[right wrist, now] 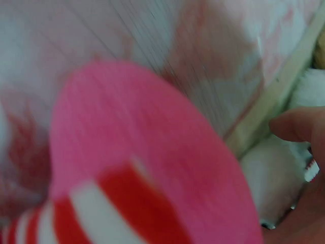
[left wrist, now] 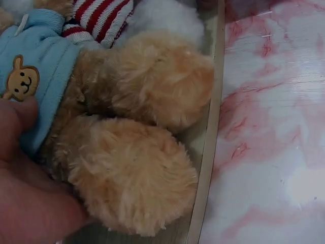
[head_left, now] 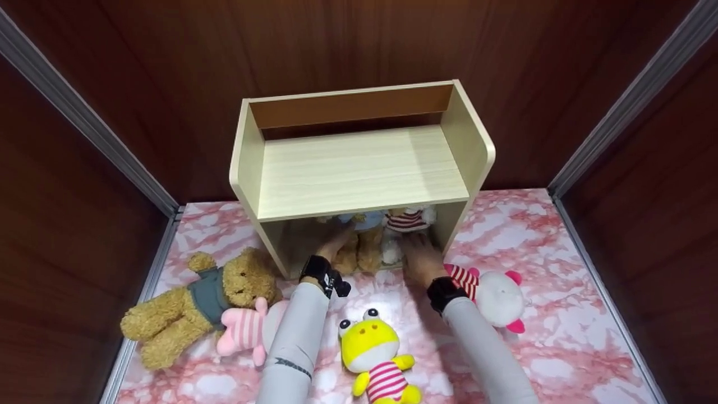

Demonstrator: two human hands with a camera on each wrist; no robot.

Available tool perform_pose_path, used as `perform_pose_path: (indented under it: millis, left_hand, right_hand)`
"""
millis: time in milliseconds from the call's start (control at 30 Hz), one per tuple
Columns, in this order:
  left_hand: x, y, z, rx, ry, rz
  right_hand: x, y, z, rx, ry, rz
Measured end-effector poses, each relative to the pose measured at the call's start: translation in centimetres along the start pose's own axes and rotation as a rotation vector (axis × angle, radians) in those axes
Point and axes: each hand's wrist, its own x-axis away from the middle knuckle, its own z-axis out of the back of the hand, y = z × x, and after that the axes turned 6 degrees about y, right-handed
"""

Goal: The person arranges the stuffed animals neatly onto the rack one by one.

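On the lower shelf level, a tan teddy bear (left wrist: 132,173) in a blue shirt (left wrist: 51,56) sits beside a white plush toy (head_left: 391,247) in a red-and-white striped top (head_left: 405,220). My left hand (head_left: 335,240) holds the bear's side, its thumb (left wrist: 23,114) on the shirt front and the other fingers hidden. At the shelf's right end, my right hand (head_left: 420,259) touches the white plush, with its thumb (right wrist: 294,124) extended over the toy's lower part. Close below my right wrist lies a plush (head_left: 499,297) with a white head and pink ears.
A pale wooden shelf unit (head_left: 359,168) stands against the back wall, its upper board above my hands. On the pink marbled floor (head_left: 538,241) lie a large brown bear (head_left: 168,314), a pink striped plush (head_left: 247,330) and a yellow frog plush (head_left: 370,345). Dark panels enclose the sides.
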Motion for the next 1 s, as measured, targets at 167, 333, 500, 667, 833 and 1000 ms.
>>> perform_pose_path:
  millis: [167, 333, 500, 667, 833, 1000]
  left_hand:
    - [-0.9, -1.9, -1.0, -0.102, 0.161, -0.140]
    - [-5.4, -7.4, -3.2, -0.155, 0.406, -0.313]
    - [-5.3, -8.3, -3.6, 0.134, 0.325, -0.283]
    - [-2.4, -7.0, -2.9, 0.062, 0.385, -0.273]
    - [1.4, -5.4, -2.0, 0.018, 0.355, -0.316]
    - [4.9, -3.7, -0.4, -0.029, 0.282, -0.381]
  right_hand:
    - [-0.3, -0.2, 0.2, -0.072, -0.017, -0.033]
    - [-0.3, 0.0, 0.4, -0.047, 0.001, -0.049]
    - [-0.2, 0.2, 0.4, -0.041, 0.029, -0.030]
    - [0.1, -0.4, 0.8, -0.037, 0.107, 0.023]
    - [1.1, -1.2, 0.8, -0.057, 0.199, 0.028]
    - [2.2, -1.8, 0.9, -0.112, 0.313, 0.039]
